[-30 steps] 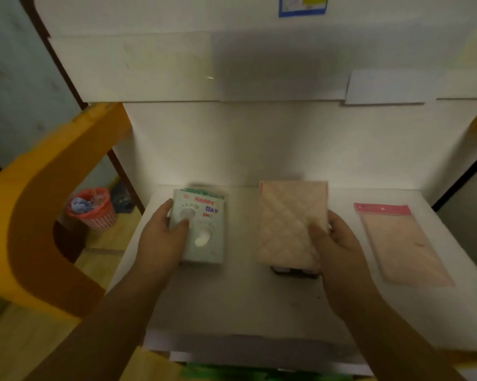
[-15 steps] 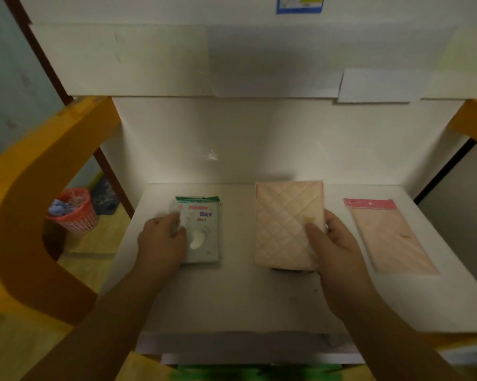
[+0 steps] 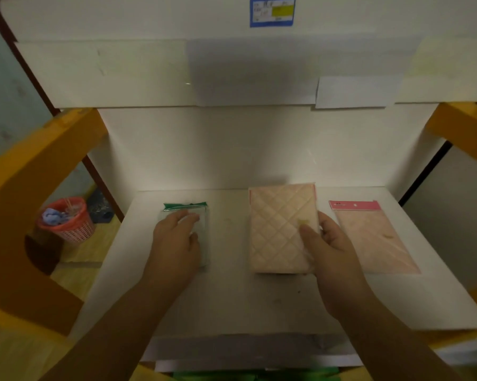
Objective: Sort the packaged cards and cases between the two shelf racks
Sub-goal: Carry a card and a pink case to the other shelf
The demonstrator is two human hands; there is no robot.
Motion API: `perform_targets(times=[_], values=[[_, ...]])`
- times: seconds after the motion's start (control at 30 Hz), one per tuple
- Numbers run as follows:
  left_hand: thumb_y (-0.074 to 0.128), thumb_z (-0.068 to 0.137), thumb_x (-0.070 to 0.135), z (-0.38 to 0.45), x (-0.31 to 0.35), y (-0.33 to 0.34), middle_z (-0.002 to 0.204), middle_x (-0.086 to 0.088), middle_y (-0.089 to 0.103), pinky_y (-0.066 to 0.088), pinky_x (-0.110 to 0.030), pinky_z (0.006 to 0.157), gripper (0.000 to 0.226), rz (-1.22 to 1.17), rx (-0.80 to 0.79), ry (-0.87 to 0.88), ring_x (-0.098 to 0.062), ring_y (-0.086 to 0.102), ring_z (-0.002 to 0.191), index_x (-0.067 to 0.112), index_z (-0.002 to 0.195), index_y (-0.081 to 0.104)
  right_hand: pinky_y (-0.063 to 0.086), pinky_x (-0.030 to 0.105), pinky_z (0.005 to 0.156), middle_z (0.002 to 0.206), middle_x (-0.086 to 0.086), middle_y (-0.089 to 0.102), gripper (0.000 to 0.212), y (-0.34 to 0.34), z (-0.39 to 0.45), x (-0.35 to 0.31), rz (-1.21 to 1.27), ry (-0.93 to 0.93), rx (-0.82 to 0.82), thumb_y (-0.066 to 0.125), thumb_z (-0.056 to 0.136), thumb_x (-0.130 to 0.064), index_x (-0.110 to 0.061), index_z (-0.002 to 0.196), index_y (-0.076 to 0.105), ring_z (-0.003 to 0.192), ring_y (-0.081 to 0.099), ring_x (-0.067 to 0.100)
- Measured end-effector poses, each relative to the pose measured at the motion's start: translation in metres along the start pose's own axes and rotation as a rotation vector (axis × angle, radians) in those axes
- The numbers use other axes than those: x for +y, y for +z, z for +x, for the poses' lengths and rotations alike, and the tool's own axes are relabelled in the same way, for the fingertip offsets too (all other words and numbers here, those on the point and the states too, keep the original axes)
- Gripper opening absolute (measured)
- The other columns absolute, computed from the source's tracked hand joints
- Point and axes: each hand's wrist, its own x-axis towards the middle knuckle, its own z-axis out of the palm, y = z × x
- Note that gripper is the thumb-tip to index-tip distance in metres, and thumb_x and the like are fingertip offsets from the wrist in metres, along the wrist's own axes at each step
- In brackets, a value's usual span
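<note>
A pale pink quilted case (image 3: 280, 226) lies flat in the middle of the white shelf (image 3: 231, 298), with my right hand (image 3: 328, 248) gripping its right edge, thumb on top. To its left a small packaged card (image 3: 186, 209) with a green top strip lies on the shelf, mostly covered by my left hand (image 3: 176, 240), which rests flat on it. A flat pink packaged case (image 3: 372, 237) with a darker pink header lies at the right, untouched.
Orange rack frames (image 3: 25, 188) curve around the shelf on both sides. An upper white shelf (image 3: 204, 72) overhangs with a blue label (image 3: 272, 9). A red basket (image 3: 66, 221) stands on the floor at the left.
Both items came down from slightly raised to flat on the shelf. My left hand slid over the card, now covering most of it. The right hand still holds the quilted case's edge.
</note>
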Motion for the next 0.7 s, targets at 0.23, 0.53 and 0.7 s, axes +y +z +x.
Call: perform_targets(times=[0.23, 0.53, 0.7], values=[[0.05, 0.097, 0.014, -0.006, 0.061, 0.016, 0.146, 0.0, 0.045, 0.023, -0.027, 0.112, 0.046, -0.057, -0.017, 0.165, -0.016, 0.036, 0.136, 0.02, 0.142, 0.046, 0.061, 0.035, 0.075, 0.103, -0.007, 0.075, 0.023, -0.033, 0.0, -0.008, -0.039, -0.027, 0.039, 0.051, 0.101, -0.023, -0.031, 0.117, 0.064, 0.092, 0.073, 0.013], [0.044, 0.1, 0.016, -0.005, 0.118, 0.031, 0.139, -0.002, 0.049, 0.03, -0.017, 0.1, 0.038, -0.121, -0.157, 0.26, -0.012, 0.042, 0.122, 0.018, 0.138, 0.048, 0.06, 0.031, 0.068, 0.099, -0.006, 0.075, 0.016, -0.108, 0.015, -0.011, -0.13, -0.011, 0.241, 0.064, 0.094, -0.03, -0.033, 0.109, 0.065, 0.086, 0.073, 0.013], [0.037, 0.096, 0.02, -0.009, 0.143, 0.044, 0.127, 0.0, 0.055, 0.023, -0.017, 0.098, 0.041, -0.122, -0.184, 0.323, -0.021, 0.047, 0.122, 0.012, 0.132, 0.055, 0.052, 0.025, 0.066, 0.103, -0.015, 0.065, 0.035, -0.151, 0.029, -0.009, -0.285, 0.015, 0.334, 0.064, 0.094, -0.034, -0.026, 0.127, 0.055, 0.089, 0.065, 0.008]])
